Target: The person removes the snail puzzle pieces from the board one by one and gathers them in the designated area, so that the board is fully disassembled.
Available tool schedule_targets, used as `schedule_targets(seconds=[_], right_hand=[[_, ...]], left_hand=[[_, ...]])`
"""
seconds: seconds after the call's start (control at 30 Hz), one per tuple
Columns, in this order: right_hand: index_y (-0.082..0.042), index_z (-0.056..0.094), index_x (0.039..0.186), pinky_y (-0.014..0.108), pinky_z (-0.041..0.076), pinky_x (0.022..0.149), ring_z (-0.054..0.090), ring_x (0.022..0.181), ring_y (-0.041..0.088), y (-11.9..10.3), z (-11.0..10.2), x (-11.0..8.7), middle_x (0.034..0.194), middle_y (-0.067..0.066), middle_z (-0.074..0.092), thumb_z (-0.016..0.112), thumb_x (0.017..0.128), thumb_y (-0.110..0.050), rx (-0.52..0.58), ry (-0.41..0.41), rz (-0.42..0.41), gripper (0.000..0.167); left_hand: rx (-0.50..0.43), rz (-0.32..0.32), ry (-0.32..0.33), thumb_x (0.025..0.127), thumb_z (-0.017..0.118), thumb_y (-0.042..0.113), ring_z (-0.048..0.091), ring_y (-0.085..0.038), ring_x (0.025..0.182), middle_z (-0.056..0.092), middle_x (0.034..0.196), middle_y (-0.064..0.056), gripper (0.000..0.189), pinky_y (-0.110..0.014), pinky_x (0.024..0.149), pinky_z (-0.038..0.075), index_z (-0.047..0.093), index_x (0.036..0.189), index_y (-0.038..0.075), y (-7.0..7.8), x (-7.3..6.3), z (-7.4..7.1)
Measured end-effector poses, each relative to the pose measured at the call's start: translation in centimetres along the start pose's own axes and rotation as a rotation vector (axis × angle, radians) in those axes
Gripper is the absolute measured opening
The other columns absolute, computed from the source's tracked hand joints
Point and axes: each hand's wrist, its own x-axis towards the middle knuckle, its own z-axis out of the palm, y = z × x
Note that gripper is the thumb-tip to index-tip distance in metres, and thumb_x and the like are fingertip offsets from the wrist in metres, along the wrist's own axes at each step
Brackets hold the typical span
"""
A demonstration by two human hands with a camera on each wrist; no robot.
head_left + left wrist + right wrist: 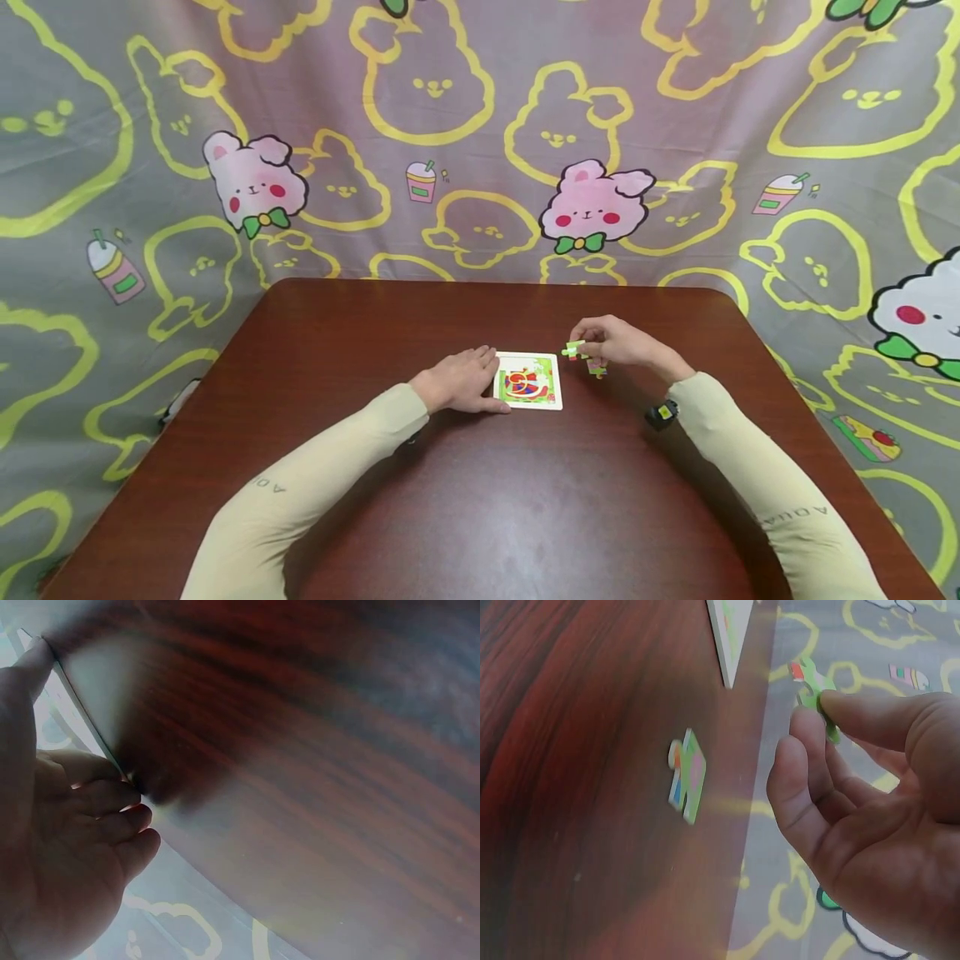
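A white-rimmed jigsaw puzzle board (536, 406) lies on the table, its picture showing a red, blue and yellow shape amid green. Along its left edge rests my left hand (468, 382), fingers at the far corner and thumb at the near one. In the left wrist view the fingers (124, 825) meet the board's edge. My right hand (618, 343) pinches a green puzzle piece (819, 679) between thumb and fingertips, raised just right of the board. Beneath that hand, a second green and pink puzzle piece (597, 367) lies on the table.
The dark reddish-brown table (480, 500) extends around the board. A grey curtain (480, 150) with yellow outlines and pink rabbit faces hangs behind and at both sides. A black device (662, 414) sits at the right wrist.
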Motion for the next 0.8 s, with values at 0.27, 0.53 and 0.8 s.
schedule_targets(seconds=[0.27, 0.53, 0.8], right_hand=[[-0.009, 0.065, 0.111, 0.039, 0.058, 0.063, 0.064, 0.069, 0.028, 1.7, -1.1, -1.1, 0.09, 0.016, 0.069, 0.063, 0.096, -0.014, -0.011, 0.004, 0.03, 0.016], [-0.011, 0.067, 0.108, 0.04, 0.058, 0.065, 0.061, 0.07, 0.024, 3.2, -2.3, -2.8, 0.094, 0.019, 0.067, 0.064, 0.096, -0.016, 0.011, -0.002, 0.071, 0.014], [-0.006, 0.065, 0.109, 0.035, 0.057, 0.061, 0.06, 0.069, 0.022, 4.6, -3.2, -3.9, 0.086, 0.014, 0.064, 0.064, 0.096, -0.016, -0.001, 0.003, 0.113, 0.017]], left_hand=[[0.015, 0.004, 0.002, 0.087, 0.043, 0.077, 0.03, -0.032, 0.148, 0.034, 0.156, -0.021, 0.101, -0.04, 0.121, 0.028, 0.035, 0.15, -0.001, 0.1, 0.2, 0.0], [0.005, 0.002, -0.006, 0.088, 0.043, 0.077, 0.03, -0.032, 0.148, 0.034, 0.157, -0.021, 0.101, -0.04, 0.121, 0.028, 0.034, 0.15, -0.001, 0.1, 0.1, -0.1], [0.013, -0.004, -0.019, 0.087, 0.042, 0.078, 0.029, -0.031, 0.149, 0.033, 0.157, -0.02, 0.101, -0.038, 0.122, 0.027, 0.033, 0.151, 0.0, 0.1, 0.2, -0.1]])
